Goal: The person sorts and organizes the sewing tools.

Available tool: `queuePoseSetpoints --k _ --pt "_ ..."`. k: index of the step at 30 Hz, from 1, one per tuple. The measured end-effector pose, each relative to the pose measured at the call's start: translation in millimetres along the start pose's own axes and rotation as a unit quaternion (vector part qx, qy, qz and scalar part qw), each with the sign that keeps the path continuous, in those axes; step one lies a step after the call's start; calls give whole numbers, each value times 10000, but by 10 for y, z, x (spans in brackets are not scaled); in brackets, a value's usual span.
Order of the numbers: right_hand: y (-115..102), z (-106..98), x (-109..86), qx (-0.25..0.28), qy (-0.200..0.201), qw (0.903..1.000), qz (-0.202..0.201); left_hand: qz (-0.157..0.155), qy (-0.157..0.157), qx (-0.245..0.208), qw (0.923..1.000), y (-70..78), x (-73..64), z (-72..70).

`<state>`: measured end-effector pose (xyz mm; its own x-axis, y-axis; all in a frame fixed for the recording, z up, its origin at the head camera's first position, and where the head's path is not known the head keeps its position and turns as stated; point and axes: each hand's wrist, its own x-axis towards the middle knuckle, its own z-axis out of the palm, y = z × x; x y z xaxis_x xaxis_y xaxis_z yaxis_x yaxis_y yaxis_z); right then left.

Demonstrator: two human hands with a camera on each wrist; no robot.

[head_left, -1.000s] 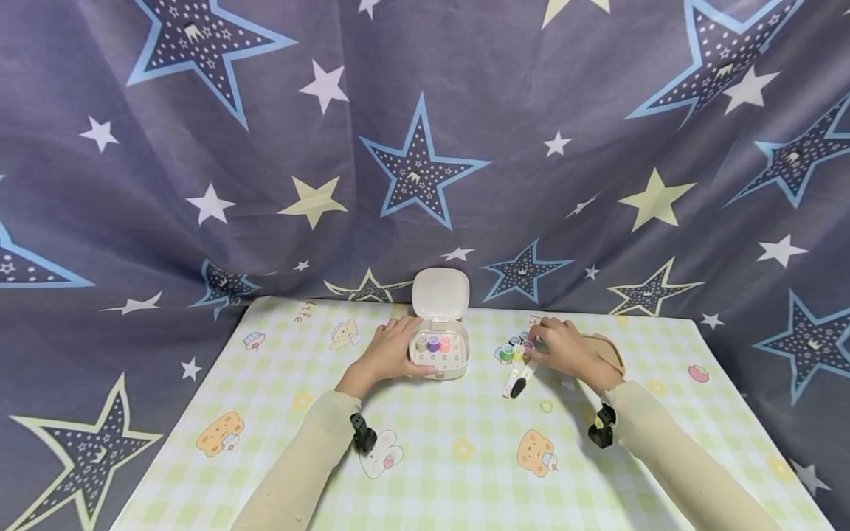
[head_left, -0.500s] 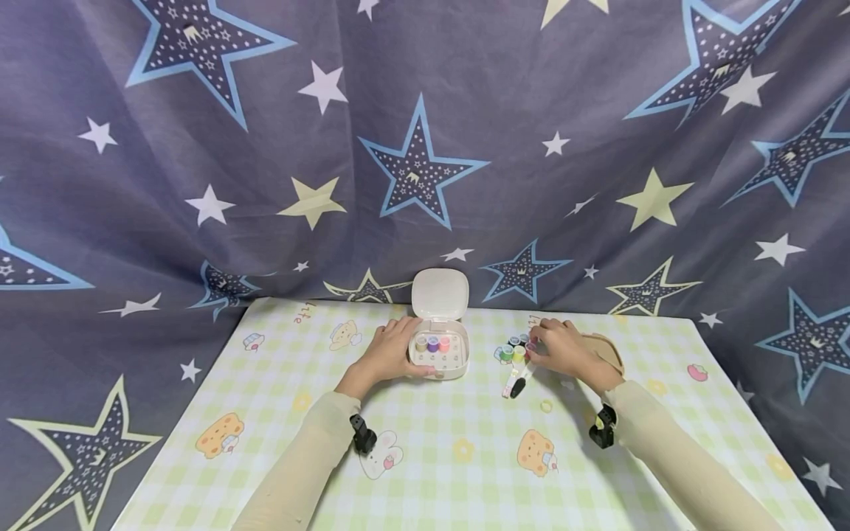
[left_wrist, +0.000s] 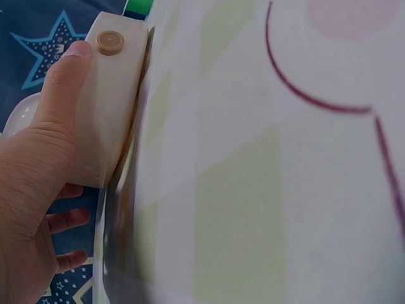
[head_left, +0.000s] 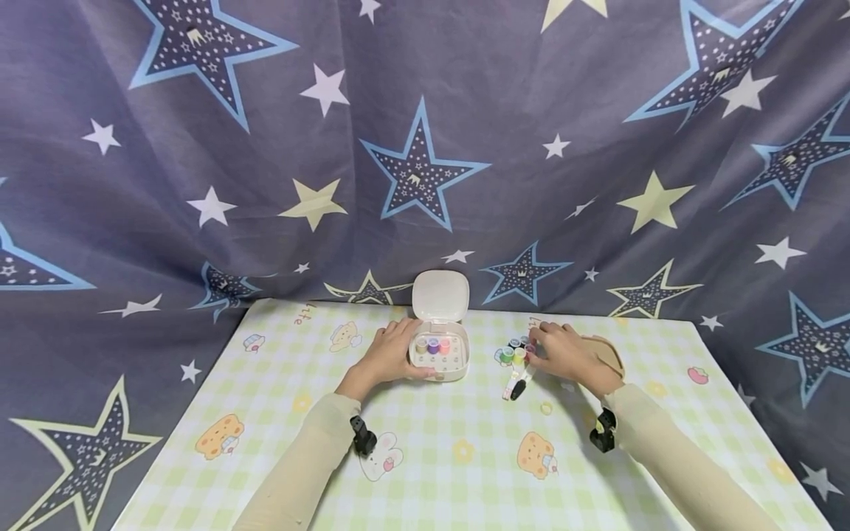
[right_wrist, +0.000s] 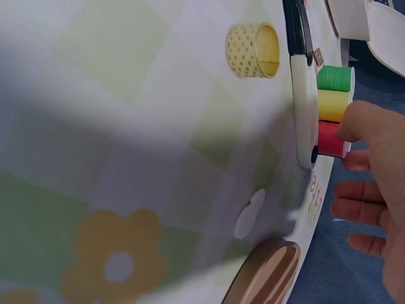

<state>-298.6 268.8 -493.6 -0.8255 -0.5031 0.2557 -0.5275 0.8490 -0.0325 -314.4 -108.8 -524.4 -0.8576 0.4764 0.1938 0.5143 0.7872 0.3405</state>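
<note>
A white box (head_left: 455,375) stands with its lid (head_left: 440,295) raised. Beige, purple and pink thread spools (head_left: 434,346) sit in a row on its pegged insert. My left hand (head_left: 387,354) grips the box's left side, its thumb along the front wall near a round tan button (left_wrist: 110,42). To the right, my right hand (head_left: 563,355) pinches a red thread spool (right_wrist: 329,138) between thumb and forefinger. That spool is beside a yellow spool (right_wrist: 332,105) and a green spool (right_wrist: 334,78). Darker spools (head_left: 514,342) stand just behind them, partly covered.
A white tool with a black end (right_wrist: 304,107) lies in front of the spools. Nearby are a yellow dotted thimble (right_wrist: 247,50) and a small white flat piece (right_wrist: 250,215). A brown rounded case-like piece (head_left: 606,352) lies behind my right wrist.
My right hand's fingers have shifted slightly and closed on the red spool, uncovering more of the dark spools. The left hand and box stay in place.
</note>
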Motion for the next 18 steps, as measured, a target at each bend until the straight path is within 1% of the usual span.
queuePoseSetpoints --k 6,13,18 --pt "-9 20 4 -53 -52 10000 38 -55 -142 5 9999 -10 -8 -1" --pt "-35 17 22 7 -50 10000 13 -39 -29 67 10000 -27 -17 -14" --pt "-51 -4 -1 85 -46 9999 42 -56 -79 47 9999 -16 -13 6"
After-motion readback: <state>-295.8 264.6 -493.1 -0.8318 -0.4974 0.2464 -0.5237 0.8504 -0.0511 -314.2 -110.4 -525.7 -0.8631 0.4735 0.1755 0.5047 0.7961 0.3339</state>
